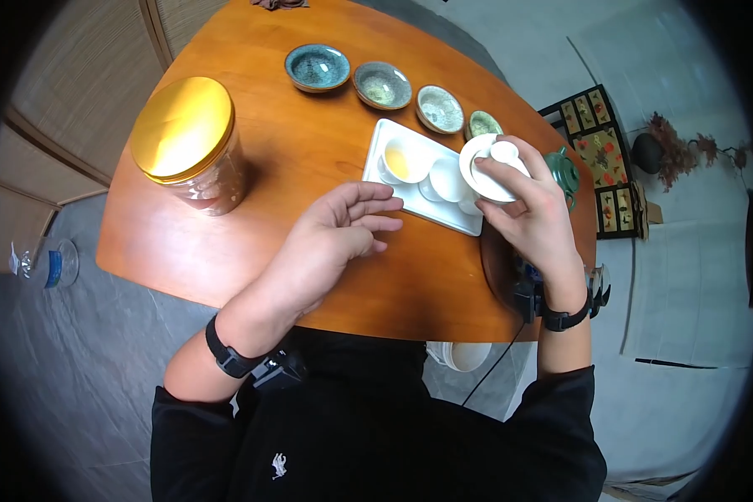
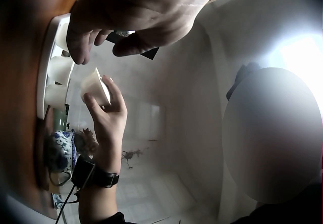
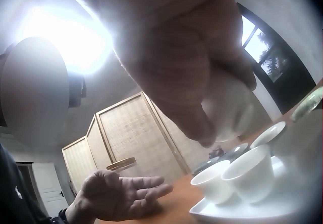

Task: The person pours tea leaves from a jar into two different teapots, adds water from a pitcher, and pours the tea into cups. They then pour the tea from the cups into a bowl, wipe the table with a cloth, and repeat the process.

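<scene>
My right hand (image 1: 537, 209) grips a white gaiwan (image 1: 477, 151) by its rim and lid, tilted above the right end of a white tray (image 1: 422, 138). On the tray stand small white cups: one with yellow tea (image 1: 416, 169) at the left, another cup (image 1: 449, 181) beside it, and a third partly hidden under the gaiwan and hand. My left hand (image 1: 330, 238) hovers by the tray's near left edge, palm turned inward, fingers loosely extended and holding nothing. The left wrist view shows the gaiwan (image 2: 92, 85) pinched between thumb and fingers.
Several glazed bowls line the tray's far side, among them a teal bowl (image 1: 317, 67) and a grey bowl (image 1: 382, 84). A large jar with a gold lid (image 1: 184, 127) stands at left. A green teapot (image 1: 564, 174) and a blue-and-white pot (image 2: 61, 151) are at right.
</scene>
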{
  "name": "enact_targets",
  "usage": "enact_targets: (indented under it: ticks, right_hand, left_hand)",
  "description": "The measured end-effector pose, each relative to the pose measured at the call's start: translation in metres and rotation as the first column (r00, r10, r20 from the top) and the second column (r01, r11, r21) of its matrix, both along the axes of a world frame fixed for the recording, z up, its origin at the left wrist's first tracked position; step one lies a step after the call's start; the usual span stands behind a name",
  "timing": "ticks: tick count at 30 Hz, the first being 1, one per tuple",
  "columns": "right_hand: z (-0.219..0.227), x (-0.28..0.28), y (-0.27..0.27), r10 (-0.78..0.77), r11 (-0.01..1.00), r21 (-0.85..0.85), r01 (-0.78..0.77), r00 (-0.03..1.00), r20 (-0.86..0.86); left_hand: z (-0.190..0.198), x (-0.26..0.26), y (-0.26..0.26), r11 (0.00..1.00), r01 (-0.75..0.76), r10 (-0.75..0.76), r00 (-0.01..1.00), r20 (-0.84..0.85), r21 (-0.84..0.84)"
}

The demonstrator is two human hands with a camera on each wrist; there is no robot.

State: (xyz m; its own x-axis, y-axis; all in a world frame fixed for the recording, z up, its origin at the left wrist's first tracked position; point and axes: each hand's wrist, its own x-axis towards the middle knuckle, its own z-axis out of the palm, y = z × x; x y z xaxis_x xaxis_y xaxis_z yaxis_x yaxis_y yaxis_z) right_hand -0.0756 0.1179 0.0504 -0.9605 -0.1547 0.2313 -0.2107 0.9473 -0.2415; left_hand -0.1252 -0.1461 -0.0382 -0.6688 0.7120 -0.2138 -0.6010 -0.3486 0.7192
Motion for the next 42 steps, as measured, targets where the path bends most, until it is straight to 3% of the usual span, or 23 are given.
enact_targets:
  ticks: [7, 30, 42]
  right_hand:
    - [-0.001, 0.006, 0.009, -0.019, 0.997, 0.071, 0.014, 0.996, 0.084]
    - [0.002, 0.006, 0.003, 0.021, 0.980, 0.194, -0.044, 0.993, 0.119]
    - [-0.011, 0.012, 0.006, -0.042, 0.999, 0.031, 0.039, 0.996, 0.076]
  left_hand:
    - [-0.008, 0.007, 0.007, 1.000, 0.025, -0.025, 1.000, 0.010, -0.001]
    - [-0.013, 0.009, 0.009, 0.999, 0.043, -0.043, 0.999, 0.026, -0.017]
    - [-0.012, 0.010, 0.011, 0.999, 0.044, -0.044, 0.999, 0.026, -0.016]
